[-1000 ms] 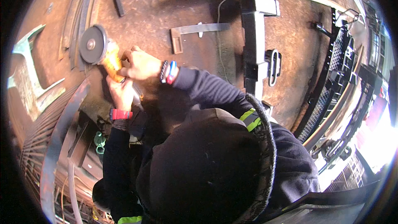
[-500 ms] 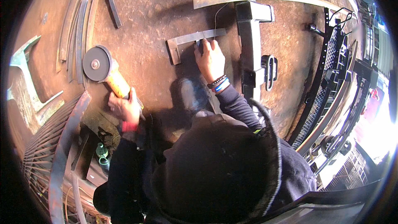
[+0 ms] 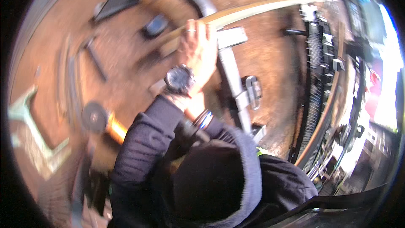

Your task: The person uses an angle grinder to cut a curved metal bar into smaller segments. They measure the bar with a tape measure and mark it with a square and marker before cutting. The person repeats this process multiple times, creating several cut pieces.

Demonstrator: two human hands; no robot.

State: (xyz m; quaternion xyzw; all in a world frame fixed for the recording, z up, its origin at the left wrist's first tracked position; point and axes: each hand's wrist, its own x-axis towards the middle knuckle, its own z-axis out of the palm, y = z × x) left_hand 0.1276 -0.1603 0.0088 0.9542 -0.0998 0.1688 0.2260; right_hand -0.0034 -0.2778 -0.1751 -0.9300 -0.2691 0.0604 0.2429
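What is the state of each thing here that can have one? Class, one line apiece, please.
Left hand: fingers extended; whether it grips anything is unclear.
Wristwatch: worn on the left wrist.
Angle grinder: disc fitted, rear hidden by a dark sleeve; running or off cannot be told.
Curved strip: lying, partly hidden by the left hand.
Black beam: lying to the hand's right.
Hammer-shaped bar: lying, blurred.
Co-worker's bracelets: worn on a wrist.

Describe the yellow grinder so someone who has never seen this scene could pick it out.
Start at the pale green metal piece near the picture's left edge, then go right toward the person's dark left sleeve. Just before it, near the lower ends of thin strips, is the grinder. Its yellow body and round, dark disc set it apart from those strips.
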